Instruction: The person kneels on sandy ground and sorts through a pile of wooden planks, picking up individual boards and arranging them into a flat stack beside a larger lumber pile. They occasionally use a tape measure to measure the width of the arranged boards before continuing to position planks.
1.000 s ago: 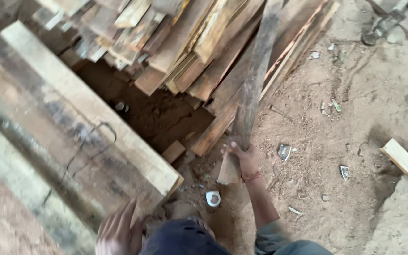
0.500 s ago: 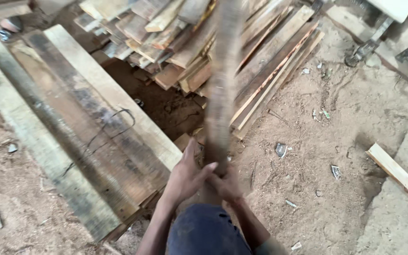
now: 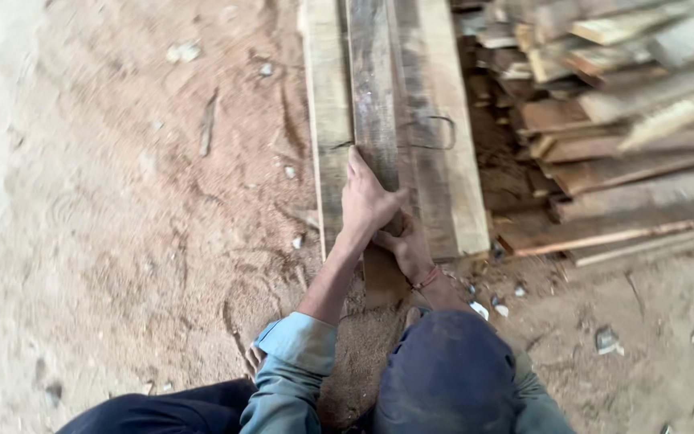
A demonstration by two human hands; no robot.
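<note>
A long dark wooden plank [image 3: 373, 104] runs away from me over a row of pale planks [image 3: 443, 145] laid flat on the sandy ground. My left hand [image 3: 365, 199] grips its near end from the left and on top. My right hand [image 3: 406, 246], with a red thread at the wrist, clasps the same end from below and the right. Both arms wear light blue sleeves. My knee in dark cloth [image 3: 447, 374] hides the ground just under the plank's end.
A loose pile of boards [image 3: 628, 120] lies at the right, its ends pointing toward the flat planks. A bent metal wire loop [image 3: 435, 133] rests on the flat planks. Sandy ground with small scraps [image 3: 608, 339] spreads left and right.
The view has swung left, so the pile sits at the right now. The plank, held by one hand a second ago, is now in both hands and lies over the flat planks.
</note>
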